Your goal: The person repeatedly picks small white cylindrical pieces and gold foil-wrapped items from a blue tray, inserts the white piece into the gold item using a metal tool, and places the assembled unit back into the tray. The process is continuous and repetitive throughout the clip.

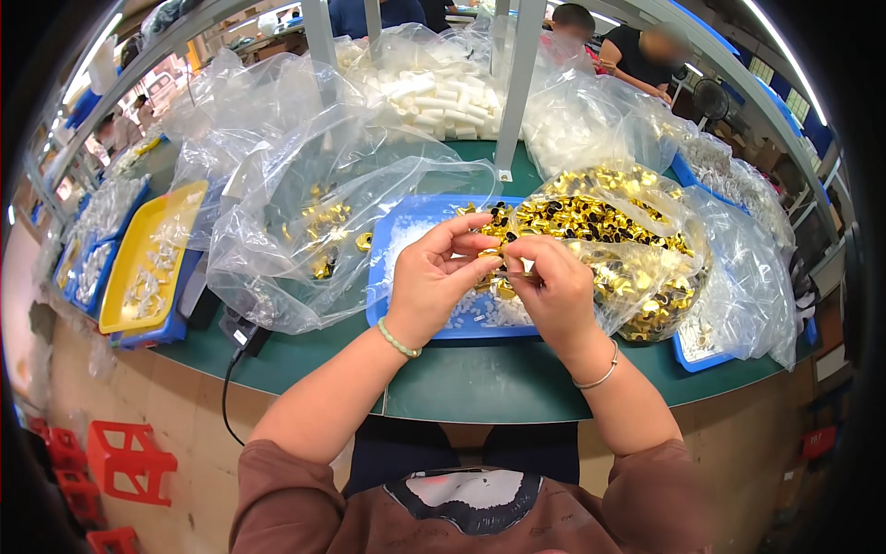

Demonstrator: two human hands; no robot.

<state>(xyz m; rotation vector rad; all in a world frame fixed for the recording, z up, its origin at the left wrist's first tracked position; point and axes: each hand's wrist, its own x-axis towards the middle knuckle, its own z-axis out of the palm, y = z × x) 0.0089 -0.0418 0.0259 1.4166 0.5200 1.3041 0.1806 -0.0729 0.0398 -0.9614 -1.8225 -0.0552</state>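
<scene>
Over a blue tray (378, 294), my left hand (434, 277) and my right hand (557, 288) meet fingertip to fingertip. Both are closed in a pinch around a small shiny gold part (504, 256), largely covered by the fingers. Small white pieces (399, 242) lie loose in the tray. Just beyond and to the right of my right hand, a clear plastic bag (694, 247) spills many gold cap-like parts (591, 217), some showing dark insides. On the left, another clear bag (263, 249) lies open with a few gold parts (328, 222) inside.
A yellow tray (113, 309) with small pale parts stands at the far left. Bags of white cylinders (448, 103) fill the back, behind a grey metal post (519, 92). A black cable (228, 388) hangs off the green table (461, 383). Red stools (129, 462) stand lower left.
</scene>
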